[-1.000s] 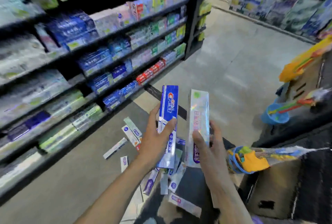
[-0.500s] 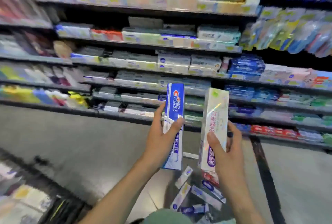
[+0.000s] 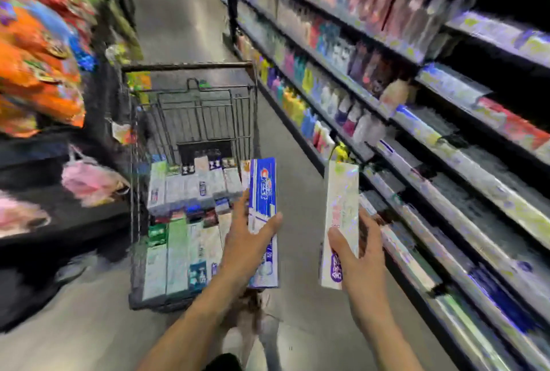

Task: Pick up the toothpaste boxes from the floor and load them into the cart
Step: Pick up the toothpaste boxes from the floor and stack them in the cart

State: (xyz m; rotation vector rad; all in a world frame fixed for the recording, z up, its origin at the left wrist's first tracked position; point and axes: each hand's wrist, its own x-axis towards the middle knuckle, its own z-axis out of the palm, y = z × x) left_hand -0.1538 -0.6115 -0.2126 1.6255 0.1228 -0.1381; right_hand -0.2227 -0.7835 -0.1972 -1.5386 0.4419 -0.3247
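Two hands each hold one carton upright: left hand (image 3: 248, 239) fingers wrap the blue toothpaste box (image 3: 263, 207) at mid-length; right hand (image 3: 355, 257) fingers clasp the white toothpaste box (image 3: 340, 207) near its base. Cartons appear light, stiff, glossy; grip long faces. Both sit just beside the cart (image 3: 190, 67), already stacked with boxes.

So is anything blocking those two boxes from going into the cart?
Nothing visible does. The blue box in the left hand is at the cart's open top; the white box in the right hand is beside it over bare floor.
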